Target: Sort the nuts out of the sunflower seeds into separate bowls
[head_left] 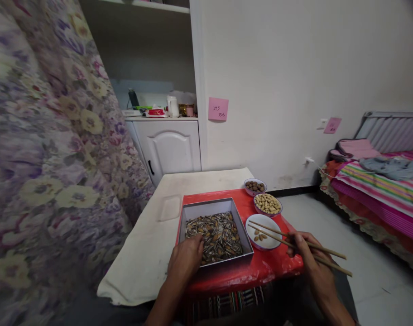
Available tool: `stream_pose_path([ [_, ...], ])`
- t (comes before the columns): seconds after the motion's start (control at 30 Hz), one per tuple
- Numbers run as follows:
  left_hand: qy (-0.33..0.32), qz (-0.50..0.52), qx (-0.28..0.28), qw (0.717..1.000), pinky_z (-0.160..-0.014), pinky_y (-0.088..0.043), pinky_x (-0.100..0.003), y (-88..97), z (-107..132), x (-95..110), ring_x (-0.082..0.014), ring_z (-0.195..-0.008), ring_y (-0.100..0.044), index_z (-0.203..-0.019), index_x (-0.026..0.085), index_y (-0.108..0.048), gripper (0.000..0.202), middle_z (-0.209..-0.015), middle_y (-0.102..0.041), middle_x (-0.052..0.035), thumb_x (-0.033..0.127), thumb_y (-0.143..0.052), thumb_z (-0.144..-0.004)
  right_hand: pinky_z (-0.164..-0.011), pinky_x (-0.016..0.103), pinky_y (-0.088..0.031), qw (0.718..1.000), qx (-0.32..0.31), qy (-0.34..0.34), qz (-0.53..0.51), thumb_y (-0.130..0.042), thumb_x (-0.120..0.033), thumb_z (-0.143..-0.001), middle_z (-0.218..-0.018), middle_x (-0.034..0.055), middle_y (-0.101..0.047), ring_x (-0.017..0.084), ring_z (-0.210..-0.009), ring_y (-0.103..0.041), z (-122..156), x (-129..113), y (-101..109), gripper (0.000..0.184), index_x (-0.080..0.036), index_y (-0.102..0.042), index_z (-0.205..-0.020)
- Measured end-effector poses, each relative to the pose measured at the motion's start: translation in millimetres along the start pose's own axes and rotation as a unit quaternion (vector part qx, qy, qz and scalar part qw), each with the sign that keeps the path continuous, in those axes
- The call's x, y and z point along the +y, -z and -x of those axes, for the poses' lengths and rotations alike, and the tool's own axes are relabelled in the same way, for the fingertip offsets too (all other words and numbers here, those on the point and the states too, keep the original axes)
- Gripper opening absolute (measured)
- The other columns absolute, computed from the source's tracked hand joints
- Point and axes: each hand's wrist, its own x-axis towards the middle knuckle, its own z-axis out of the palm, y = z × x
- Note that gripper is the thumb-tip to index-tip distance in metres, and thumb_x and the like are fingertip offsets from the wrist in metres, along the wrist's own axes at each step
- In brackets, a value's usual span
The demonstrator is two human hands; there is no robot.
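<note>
A shallow square box holds striped sunflower seeds with brown almonds mixed among them. My left hand is at its front left corner, fingers curled over the rim; the fingertips are partly hidden. In my right hand is a pair of wooden chopsticks, held between thumb and fingers. Their tips are slightly apart over a white bowl just right of the box, with nothing visible between them. Several almonds lie in that bowl.
Behind the white bowl stand a bowl of peanuts and a bowl of round brown nuts. Red plastic sheeting lies under the box, over a cream tablecloth. A clear shallow lid or tray sits left. A floral curtain hangs at left.
</note>
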Motion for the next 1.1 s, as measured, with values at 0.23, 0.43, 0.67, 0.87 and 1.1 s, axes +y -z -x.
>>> stream_pose_path([
  [0.23,0.008,0.000,0.006,1.000,-0.073,-0.043,-0.029,-1.5,1,0,-0.0202,-0.090,-0.069,-0.093,0.024,-0.058,0.024,-0.094,-0.073,-0.0045,0.029,-0.035,-0.098,-0.064,0.030,-0.052,0.981,-0.151,0.101,0.064,-0.045,-0.046,-0.097,-0.075,0.0044,-0.069,0.021,-0.069,-0.065,-2,-5,-41,0.033,-0.021,-0.064,-0.086],
  [0.43,0.009,0.004,0.002,1.000,-0.075,-0.044,-0.030,-1.6,1,-1,-0.0208,-0.092,-0.068,-0.095,0.024,-0.058,0.025,-0.097,-0.073,-0.0044,0.029,-0.034,-0.098,-0.066,0.031,-0.048,0.953,-0.188,0.197,0.130,-0.045,-0.034,-0.097,-0.077,0.0046,-0.067,0.021,-0.072,-0.063,-11,-2,-74,0.027,-0.022,-0.063,-0.081],
  [0.67,0.013,0.012,-0.005,1.000,-0.073,-0.044,-0.028,0.1,1,0,-0.0198,-0.093,-0.068,-0.094,0.024,-0.058,0.024,-0.097,-0.073,-0.0034,0.027,-0.035,-0.098,-0.064,0.029,-0.044,0.944,-0.193,0.216,0.156,-0.043,-0.031,-0.097,-0.073,0.0033,-0.063,0.019,-0.068,-0.060,-12,10,-84,0.028,-0.021,-0.062,-0.079],
  [0.87,0.011,0.011,0.003,1.000,-0.074,-0.043,-0.029,-1.9,1,-1,-0.0205,-0.094,-0.068,-0.094,0.025,-0.058,0.025,-0.098,-0.073,-0.0035,0.029,-0.033,-0.098,-0.063,0.029,-0.043,0.945,-0.186,0.213,0.162,-0.041,-0.034,-0.099,-0.071,0.0036,-0.062,0.020,-0.067,-0.060,-12,14,-85,0.032,-0.021,-0.061,-0.078],
  [1.1,0.008,0.010,0.005,1.000,-0.073,-0.043,-0.029,-2.3,0,-2,-0.0207,-0.093,-0.068,-0.092,0.024,-0.057,0.023,-0.096,-0.073,-0.0039,0.028,-0.035,-0.097,-0.064,0.029,-0.044,0.950,-0.186,0.203,0.146,-0.039,-0.036,-0.100,-0.073,0.0044,-0.064,0.020,-0.069,-0.061,-10,11,-81,0.033,-0.021,-0.062,-0.081],
])
